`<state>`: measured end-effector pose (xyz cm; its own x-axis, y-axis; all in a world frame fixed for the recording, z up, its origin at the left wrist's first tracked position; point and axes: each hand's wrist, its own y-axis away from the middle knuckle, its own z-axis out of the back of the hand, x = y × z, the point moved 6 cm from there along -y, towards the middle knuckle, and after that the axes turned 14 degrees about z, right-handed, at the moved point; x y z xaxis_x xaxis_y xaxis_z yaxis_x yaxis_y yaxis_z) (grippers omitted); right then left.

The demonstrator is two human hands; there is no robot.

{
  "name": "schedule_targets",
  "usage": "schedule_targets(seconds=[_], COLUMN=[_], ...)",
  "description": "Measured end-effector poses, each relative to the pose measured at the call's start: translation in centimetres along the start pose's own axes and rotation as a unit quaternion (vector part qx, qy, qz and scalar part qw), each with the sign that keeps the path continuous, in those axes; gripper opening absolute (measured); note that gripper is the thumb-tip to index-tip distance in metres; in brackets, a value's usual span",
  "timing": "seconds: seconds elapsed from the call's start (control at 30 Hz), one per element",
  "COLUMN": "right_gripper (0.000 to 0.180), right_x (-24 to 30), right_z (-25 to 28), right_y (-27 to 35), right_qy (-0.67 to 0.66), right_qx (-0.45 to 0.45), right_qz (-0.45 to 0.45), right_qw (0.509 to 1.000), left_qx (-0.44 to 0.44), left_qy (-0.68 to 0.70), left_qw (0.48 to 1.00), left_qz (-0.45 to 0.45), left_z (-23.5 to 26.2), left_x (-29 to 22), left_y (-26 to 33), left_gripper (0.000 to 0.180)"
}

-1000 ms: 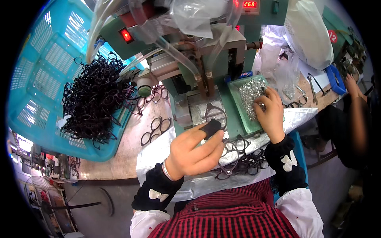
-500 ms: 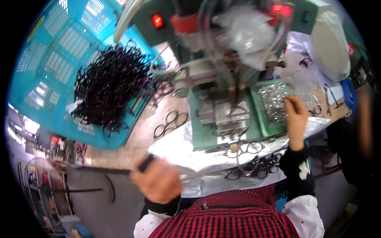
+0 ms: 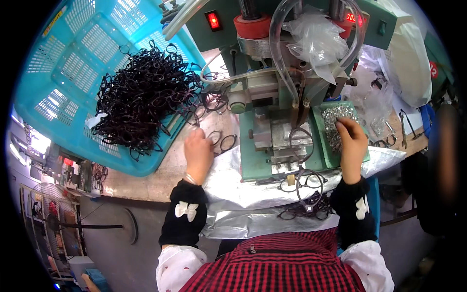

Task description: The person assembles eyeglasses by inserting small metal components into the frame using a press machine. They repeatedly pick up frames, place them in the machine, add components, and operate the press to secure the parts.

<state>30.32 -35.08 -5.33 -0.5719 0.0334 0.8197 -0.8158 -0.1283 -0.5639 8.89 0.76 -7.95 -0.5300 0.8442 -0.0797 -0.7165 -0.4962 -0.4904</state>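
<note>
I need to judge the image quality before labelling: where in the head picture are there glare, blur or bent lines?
Head view: the fisheye bends the blue plastic basket toward the rim; glare whitens the crinkled silver foil sheet; the red indicator lamp glows overexposed; a dark blurred shape covers the right edge; the left hand and right hand look sharp.

Glossy dark plastic frames (image 3: 146, 104); shiny metal bits (image 3: 338, 124); crinkled silver foil sheet (image 3: 243, 194).
</note>
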Motion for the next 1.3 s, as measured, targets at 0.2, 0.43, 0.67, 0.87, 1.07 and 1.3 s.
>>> schedule_targets(seconds=[0.2, 0.43, 0.67, 0.87, 1.07, 1.3], right_gripper=[0.012, 0.02, 0.035, 0.049, 0.05, 0.032], right_x=[0.8, 7.9, 7.4, 7.9, 11.3, 4.2], right_z=[7.2, -2.1, -6.7, -7.2, -6.8, -0.2], right_y=[3.5, -1.1, 0.0, 0.2, 1.0, -2.0], right_qy=[0.082, -0.092, -0.217, -0.313, -0.323, -0.011], right_qx=[-0.019, 0.103, 0.041, 0.074, 0.057, 0.002], right_qz=[0.022, 0.102, 0.01, -0.097, -0.079, 0.08], right_qw=[0.996, 0.985, 0.975, 0.942, 0.941, 0.997], left_qx=[-0.106, 0.054, 0.062, -0.081, -0.173, -0.119], left_qy=[0.195, 0.6, 0.657, 0.696, 0.629, 0.356], left_qw=[0.972, 0.781, 0.694, 0.694, 0.748, 0.846], left_qz=[0.073, 0.163, 0.288, 0.165, -0.121, -0.38], left_z=[8.1, 7.4, 1.9, 10.8, 19.3, 15.7], left_x=[0.3, -4.3, -2.6, -6.4, -12.1, -19.5], left_y=[-0.7, -1.5, 2.3, 0.2, 1.7, 1.8], left_gripper=[0.013, 0.005, 0.006, 0.009, 0.015, 0.021])
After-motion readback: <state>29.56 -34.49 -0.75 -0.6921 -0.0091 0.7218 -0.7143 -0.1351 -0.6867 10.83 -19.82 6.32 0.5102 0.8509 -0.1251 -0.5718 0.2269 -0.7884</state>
